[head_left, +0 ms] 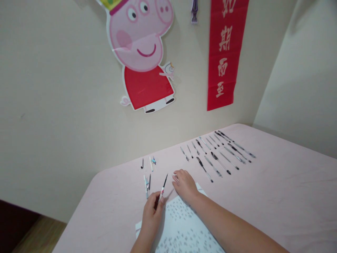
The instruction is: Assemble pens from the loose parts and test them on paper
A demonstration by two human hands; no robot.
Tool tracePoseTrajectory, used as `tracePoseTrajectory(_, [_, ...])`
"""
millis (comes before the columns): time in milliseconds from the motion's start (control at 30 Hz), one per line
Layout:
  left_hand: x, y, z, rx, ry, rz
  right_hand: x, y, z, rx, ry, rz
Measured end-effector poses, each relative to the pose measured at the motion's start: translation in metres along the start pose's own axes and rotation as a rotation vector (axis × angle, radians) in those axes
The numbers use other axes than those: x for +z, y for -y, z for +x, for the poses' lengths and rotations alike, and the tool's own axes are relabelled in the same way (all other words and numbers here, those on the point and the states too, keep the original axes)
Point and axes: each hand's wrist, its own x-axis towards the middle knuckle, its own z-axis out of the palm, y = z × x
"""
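My left hand point(154, 209) is closed around a pen point(162, 191) with a white barrel marked in red. Its slim dark front part points up and away from me. To its right, my right hand point(184, 184) hovers just past the top of a printed sheet point(181, 211), fingers loosely bent and a little apart, with nothing plainly in them. Beyond my left hand lie pen parts: a pale blue and white barrel point(145, 187), a thin dark refill point(150, 182), a white tube point(151, 163), a small blue piece point(154, 160) and a short black piece point(142, 163).
Several pens lie in two slanting rows at the back right, among them a black-capped pen point(204, 169). The pink-covered table point(276, 196) meets the wall behind. A cartoon pig cutout point(147, 84) and a red banner point(223, 52) hang there.
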Motion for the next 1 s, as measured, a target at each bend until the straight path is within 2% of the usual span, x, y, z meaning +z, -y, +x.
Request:
tracePoseTrajectory(100, [0.0, -0.001, 0.0, -0.011, 0.008, 0.009, 0.002, -0.002, 0.0, 0.001, 0.028, -0.034])
tracePoseTrajectory(200, [-0.001, -0.001, 0.0, -0.022, 0.017, 0.016, 0.005, -0.005, 0.002, 0.029, 0.016, 0.047])
tracePoseTrajectory(400, [-0.001, -0.004, 0.0, -0.045, 0.013, -0.013, 0.021, -0.015, 0.01, 0.099, -0.099, 0.483])
tracePoseTrajectory(533, [-0.002, -0.004, 0.0, -0.039, 0.014, -0.01, 0.028, -0.017, 0.014, 0.212, -0.079, 0.794])
tracePoseTrajectory(633, [-0.001, -0.003, 0.001, -0.029, 0.014, 0.002, 0.024, -0.012, 0.015, 0.285, -0.068, 0.976])
tracePoseTrajectory(800, [-0.001, -0.001, 0.0, -0.022, 0.033, 0.022, 0.008, -0.003, 0.018, 0.468, 0.051, 1.223])
tracePoseTrajectory(1000, [0.0, 0.001, -0.001, -0.004, 0.063, 0.064, -0.007, -0.001, 0.022, 0.528, 0.038, 1.556])
